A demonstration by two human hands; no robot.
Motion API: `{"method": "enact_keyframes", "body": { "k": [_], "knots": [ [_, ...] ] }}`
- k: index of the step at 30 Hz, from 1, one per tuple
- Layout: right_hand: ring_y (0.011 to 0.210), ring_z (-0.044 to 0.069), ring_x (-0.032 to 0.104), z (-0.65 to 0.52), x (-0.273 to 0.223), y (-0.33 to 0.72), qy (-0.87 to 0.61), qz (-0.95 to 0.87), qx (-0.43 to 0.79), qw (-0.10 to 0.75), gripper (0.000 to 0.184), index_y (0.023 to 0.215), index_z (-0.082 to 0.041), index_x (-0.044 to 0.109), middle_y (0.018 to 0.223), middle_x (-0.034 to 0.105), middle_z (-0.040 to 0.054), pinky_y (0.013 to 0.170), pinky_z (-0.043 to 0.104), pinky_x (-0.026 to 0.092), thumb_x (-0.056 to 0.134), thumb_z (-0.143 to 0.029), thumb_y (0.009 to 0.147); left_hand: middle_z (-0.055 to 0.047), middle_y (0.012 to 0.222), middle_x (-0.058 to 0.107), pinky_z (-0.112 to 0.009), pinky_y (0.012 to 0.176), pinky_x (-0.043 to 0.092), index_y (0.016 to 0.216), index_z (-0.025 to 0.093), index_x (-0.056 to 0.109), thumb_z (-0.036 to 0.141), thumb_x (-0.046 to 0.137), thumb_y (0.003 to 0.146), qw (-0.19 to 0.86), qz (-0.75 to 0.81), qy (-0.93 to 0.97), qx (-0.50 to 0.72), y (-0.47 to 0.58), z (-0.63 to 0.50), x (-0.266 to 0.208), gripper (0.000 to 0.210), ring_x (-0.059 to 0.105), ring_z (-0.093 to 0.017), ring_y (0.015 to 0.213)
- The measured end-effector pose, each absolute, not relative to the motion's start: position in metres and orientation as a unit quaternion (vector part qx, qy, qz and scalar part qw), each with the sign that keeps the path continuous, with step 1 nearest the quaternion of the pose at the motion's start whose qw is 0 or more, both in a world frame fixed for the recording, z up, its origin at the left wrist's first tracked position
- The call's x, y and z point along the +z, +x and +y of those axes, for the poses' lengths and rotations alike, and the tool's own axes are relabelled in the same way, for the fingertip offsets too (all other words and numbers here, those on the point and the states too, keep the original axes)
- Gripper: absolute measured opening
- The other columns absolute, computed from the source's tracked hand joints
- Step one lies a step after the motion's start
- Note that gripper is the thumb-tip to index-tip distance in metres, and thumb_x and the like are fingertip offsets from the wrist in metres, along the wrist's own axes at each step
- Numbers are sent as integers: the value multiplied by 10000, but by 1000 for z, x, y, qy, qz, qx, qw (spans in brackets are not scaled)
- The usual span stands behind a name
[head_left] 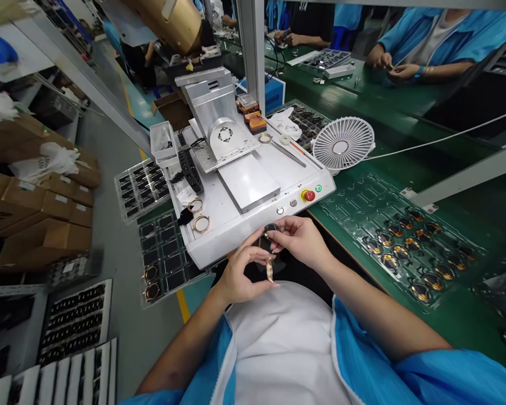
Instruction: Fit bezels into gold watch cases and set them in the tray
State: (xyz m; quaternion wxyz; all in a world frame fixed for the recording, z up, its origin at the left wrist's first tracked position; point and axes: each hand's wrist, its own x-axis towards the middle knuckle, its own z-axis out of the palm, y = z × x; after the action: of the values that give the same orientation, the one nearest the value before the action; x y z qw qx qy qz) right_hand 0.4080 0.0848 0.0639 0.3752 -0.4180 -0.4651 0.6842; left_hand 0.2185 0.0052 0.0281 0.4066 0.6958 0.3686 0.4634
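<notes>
Dark round part (272, 228) sits just in front of the white machine (215, 242), where I see, in the head view, the right grip (301, 239) pinching it. Also before the machine, the left grip (241, 275) has thumb and finger clamped on a gold band (270, 270). Right of the machine are a white fan (343, 143) and, on the green surface (484, 219), a clear tray (354, 197) of black-and-gold parts (412, 243). Two gold rings (201, 217) rest on the machine's left side.

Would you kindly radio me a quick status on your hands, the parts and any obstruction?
Left hand: gold-coloured band between thumb and finger. Right hand: dark round piece at fingertips. White machine just beyond; nothing seen blocking either.
</notes>
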Motion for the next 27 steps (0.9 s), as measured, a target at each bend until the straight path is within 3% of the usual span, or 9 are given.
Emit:
{"method": "enact_keyframes", "body": {
  "k": [3,7,11,15,17,20,24,27],
  "knots": [
    [601,183,739,86,62,409,-426,-459,693,357,471,808,-136,734,674,739,30,579,262,639,994,-438,557,-268,1665,350,-396,889,667,1244,208,571,200,883,761,342,392,753,402,218,4,25,576,778,-281,1063],
    [644,192,758,87,62,413,-411,-443,719,343,530,806,-129,736,682,753,48,628,267,653,1003,-489,524,-242,1671,353,-448,941,645,1321,231,541,173,823,804,292,410,797,334,219,4,20,591,712,-345,1228],
    [567,154,715,86,62,415,-397,-419,733,360,531,781,-134,713,625,729,36,559,235,614,976,-543,569,-255,1686,316,-429,942,651,1463,275,480,177,900,741,394,340,730,443,219,6,16,840,768,-303,1117],
    [567,104,654,82,64,415,-383,-412,754,339,496,709,-132,688,650,707,12,537,200,567,983,-506,570,-167,1390,696,-415,943,651,1325,253,617,159,903,748,493,311,552,597,219,10,17,651,764,-290,1134],
    [606,98,655,77,66,412,-376,-400,780,301,489,686,-124,678,691,711,16,588,206,574,996,-470,547,-115,1218,788,-402,970,642,1245,246,667,208,913,753,501,312,501,633,219,12,18,551,764,-271,1135],
    [598,114,661,66,70,403,-369,-361,813,271,493,671,-142,612,673,697,8,624,249,578,991,-428,537,-92,1210,797,-372,972,642,1181,257,714,243,946,716,513,314,459,653,222,12,18,520,773,-252,1114],
    [545,92,585,53,75,390,-385,-370,778,332,440,708,-185,520,609,626,-50,550,213,469,924,-286,564,-91,1200,800,-328,865,672,1158,265,748,205,973,661,530,305,441,657,227,11,15,548,795,-249,1045],
    [543,67,501,48,79,385,-392,-410,734,373,349,724,-199,492,607,576,-81,520,194,380,812,-179,584,-96,1163,809,-340,885,668,1127,252,762,174,987,624,508,306,447,670,228,9,12,557,795,-256,1043]
  ]
}}
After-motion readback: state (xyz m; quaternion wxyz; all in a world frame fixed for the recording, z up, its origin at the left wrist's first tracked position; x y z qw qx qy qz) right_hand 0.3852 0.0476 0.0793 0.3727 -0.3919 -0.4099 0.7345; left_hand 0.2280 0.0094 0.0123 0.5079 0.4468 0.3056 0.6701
